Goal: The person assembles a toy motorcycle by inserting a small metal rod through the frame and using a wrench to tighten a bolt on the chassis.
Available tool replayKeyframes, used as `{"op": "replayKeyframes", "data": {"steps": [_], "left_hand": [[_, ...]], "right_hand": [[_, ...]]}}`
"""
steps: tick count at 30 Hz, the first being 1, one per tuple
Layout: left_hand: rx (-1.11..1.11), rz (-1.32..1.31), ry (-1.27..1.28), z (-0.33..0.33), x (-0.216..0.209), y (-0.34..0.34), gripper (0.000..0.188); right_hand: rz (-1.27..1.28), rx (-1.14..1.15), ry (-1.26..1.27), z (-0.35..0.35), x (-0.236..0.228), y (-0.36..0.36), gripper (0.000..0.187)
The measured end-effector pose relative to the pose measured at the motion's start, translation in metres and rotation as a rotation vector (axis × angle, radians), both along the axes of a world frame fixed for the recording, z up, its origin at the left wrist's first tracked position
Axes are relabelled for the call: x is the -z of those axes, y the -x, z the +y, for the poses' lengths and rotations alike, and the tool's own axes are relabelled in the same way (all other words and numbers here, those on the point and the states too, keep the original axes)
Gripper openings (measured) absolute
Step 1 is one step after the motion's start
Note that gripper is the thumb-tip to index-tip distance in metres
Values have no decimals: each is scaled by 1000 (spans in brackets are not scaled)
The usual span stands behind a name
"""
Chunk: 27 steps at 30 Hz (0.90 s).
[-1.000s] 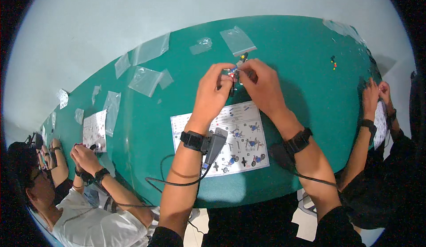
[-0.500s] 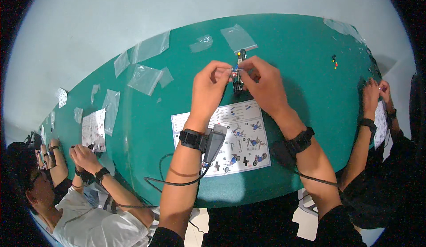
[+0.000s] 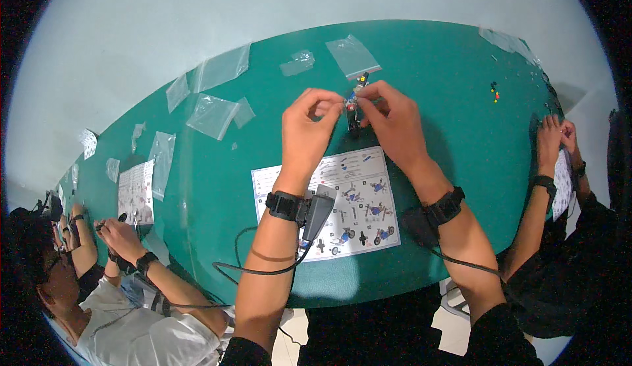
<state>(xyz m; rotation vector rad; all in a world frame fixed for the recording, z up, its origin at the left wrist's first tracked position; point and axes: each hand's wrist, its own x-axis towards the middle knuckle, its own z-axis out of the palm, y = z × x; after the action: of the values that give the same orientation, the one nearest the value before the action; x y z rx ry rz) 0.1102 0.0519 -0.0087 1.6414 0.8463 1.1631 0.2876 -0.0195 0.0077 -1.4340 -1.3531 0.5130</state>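
A small toy motorcycle of black, blue and yellow building pieces stands between my hands, over the table beyond the instruction sheet. My right hand pinches its middle from the right. On the other side my left hand is closed, thumb and fingertips pressed together at the model's blue middle part. Whatever small piece may be between those fingertips is too small to make out. Just in front of me lies the instruction sheet, printed with pictures of motorcycle models and parts, partly covered by my left forearm.
Clear plastic bags are scattered at left and far side, one bag just beyond the model. Small loose pieces lie at the right. Cables run from my wrist devices. Co-workers' hands work at left, others at right.
The motorcycle has tilted, its far end swinging slightly right. My hands stay at it, nearly unmoved. The left co-worker's hands have shifted a little left and down.
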Motion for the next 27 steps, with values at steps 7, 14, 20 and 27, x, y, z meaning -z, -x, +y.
{"op": "replayKeyframes", "data": {"steps": [7,14,20,27], "left_hand": [[6,-53,36,-3,-3,-3,6],[34,10,43,-2,-3,-1,12],[128,47,-155,-8,-11,-3,18],[120,102,-168,-8,-13,-3,22]], "right_hand": [[-152,42,-164,4,7,-1,14],[-144,-16,-189,6,4,-8,14],[-179,11,-161,5,6,-12,12],[-173,29,-124,5,5,-11,11]]}}
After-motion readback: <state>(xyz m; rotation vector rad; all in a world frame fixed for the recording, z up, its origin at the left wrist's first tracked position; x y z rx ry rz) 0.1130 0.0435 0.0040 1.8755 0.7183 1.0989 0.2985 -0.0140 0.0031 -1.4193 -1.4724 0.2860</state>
